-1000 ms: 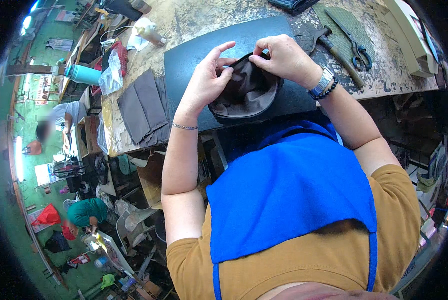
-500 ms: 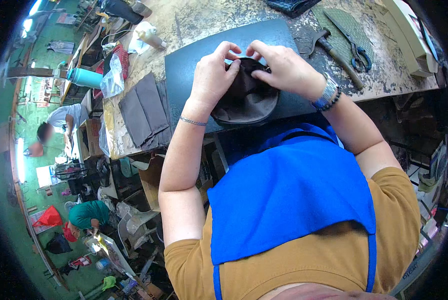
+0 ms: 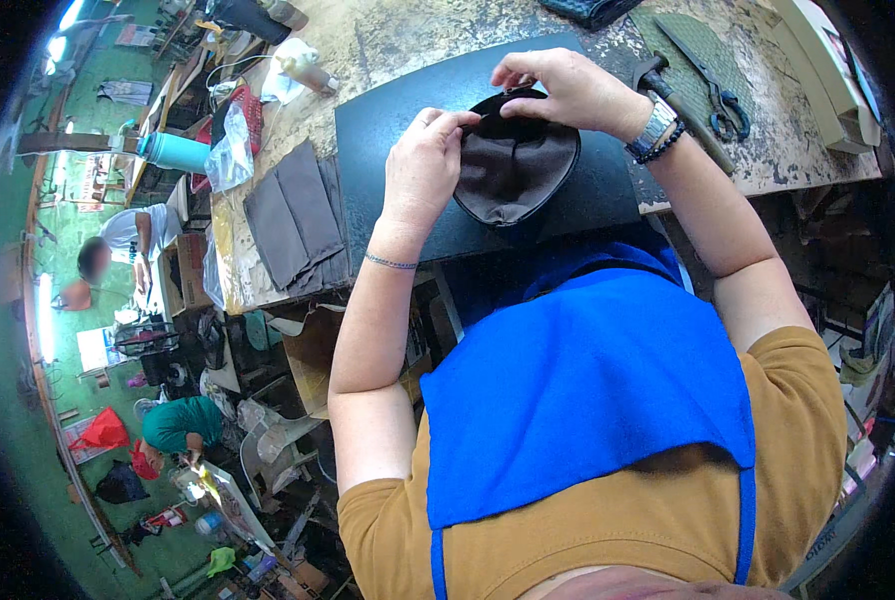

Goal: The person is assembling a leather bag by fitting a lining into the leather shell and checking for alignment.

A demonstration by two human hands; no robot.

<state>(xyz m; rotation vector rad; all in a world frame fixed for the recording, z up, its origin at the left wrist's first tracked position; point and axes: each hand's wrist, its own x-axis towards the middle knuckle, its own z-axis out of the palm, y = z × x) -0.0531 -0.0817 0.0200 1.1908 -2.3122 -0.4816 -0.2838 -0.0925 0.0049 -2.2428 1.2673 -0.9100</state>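
A dark pouch (image 3: 516, 172) with a brown fabric lining lies tilted over a black cutting mat (image 3: 383, 125), its mouth turned toward me. My left hand (image 3: 423, 165) is closed, thumb and forefinger pinching the pouch's left upper rim. At the far rim, my right hand (image 3: 573, 92) grips the edge between thumb and curled fingers. Part of that rim is hidden behind the fingers. Just right of my right hand lies a hammer (image 3: 690, 108), partly covered by the wrist.
Black-handled shears (image 3: 710, 80) rest on a green patterned sheet at the right. Flat dark fabric pieces (image 3: 293, 220) lie left of the mat. A glue bottle (image 3: 308, 73), a turquoise flask (image 3: 175, 153) and a carton (image 3: 828, 80) are around the worktable. Two people work at far left.
The pouch has shifted right and slightly away from me, turning so its lining shows more. My left hand has moved down along the rim; the right has moved slightly up and right.
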